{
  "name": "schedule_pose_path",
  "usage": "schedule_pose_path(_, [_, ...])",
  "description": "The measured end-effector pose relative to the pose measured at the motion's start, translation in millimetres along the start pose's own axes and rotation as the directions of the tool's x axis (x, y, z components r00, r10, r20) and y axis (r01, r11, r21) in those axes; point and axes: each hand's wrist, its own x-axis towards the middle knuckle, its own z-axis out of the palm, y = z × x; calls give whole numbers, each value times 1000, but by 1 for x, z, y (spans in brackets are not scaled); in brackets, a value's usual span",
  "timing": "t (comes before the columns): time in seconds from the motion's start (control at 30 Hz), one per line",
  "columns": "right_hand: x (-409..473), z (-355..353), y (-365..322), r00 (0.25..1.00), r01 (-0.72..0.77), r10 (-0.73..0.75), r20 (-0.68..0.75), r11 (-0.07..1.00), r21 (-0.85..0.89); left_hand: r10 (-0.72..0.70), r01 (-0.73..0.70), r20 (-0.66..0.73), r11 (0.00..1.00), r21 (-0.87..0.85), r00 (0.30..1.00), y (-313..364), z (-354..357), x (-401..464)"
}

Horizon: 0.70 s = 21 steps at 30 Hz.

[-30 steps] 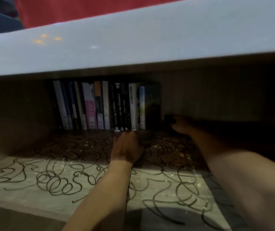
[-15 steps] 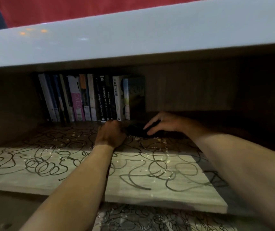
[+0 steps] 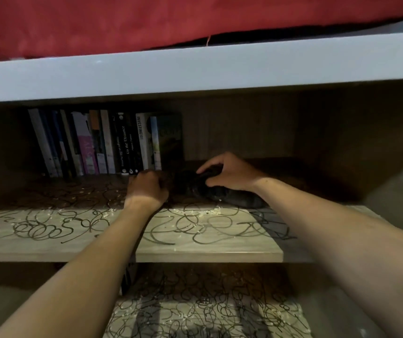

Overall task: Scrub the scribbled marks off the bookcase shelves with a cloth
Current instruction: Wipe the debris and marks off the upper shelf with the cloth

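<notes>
A dark cloth (image 3: 222, 191) lies bunched at the back of the upper shelf (image 3: 207, 250), just right of a row of books (image 3: 112, 142) and deep in shadow. The right hand (image 3: 229, 173) rests on top of it with fingers curved down and the thumb tucked against its near side, a loose claw grip rather than a tight clench. The left hand (image 3: 146, 186) is curled into a fist with knuckles on the shelf, right beside the cloth's left end; whether it has any fabric pinched inside cannot be told.

Black scribbles (image 3: 49, 230) loop across the whole shelf board, with pale crumbs scattered among them, and the lower shelf (image 3: 207, 311) is marked as thickly. Hardly any of the job looks done.

The step in hand seems to be gathering the cloth. It would go best by folding it into a firm pad under the right palm, then pressing flat and rubbing in short strokes from the shadowed back toward the front edge, with the left hand braced on the board and clear of the books.
</notes>
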Motion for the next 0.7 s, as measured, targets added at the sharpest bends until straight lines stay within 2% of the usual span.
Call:
schedule_pose_path(0.07, [2,1,3,999,-10,9,-53,1000,-23,15,-15,3,1000,-19,1000,9,1,-5])
schedule_pose_path(0.1, [2,4,5,999,-26,23,-35,997,-72,22,-22,6,1000,-15,1000,11,2,-7])
schedule_pose_path(0.17, [1,13,6,995,-51,66,80,984,-172,25,-25,6,1000,2,1000,12,3,-9])
schedule_pose_path(0.3, [0,21,1,965,-60,111,236,974,-217,-7,7,18,1000,4,1000,6,3,-7])
schedule_pose_path(0.57, [-20,15,1,968,1,32,250,991,-130,-13,13,11,1000,5,1000,13,3,-7])
schedule_pose_path(0.7, [-39,3,-5,953,7,24,303,995,-102,-2,2,7,1000,-1,1000,14,-1,-11])
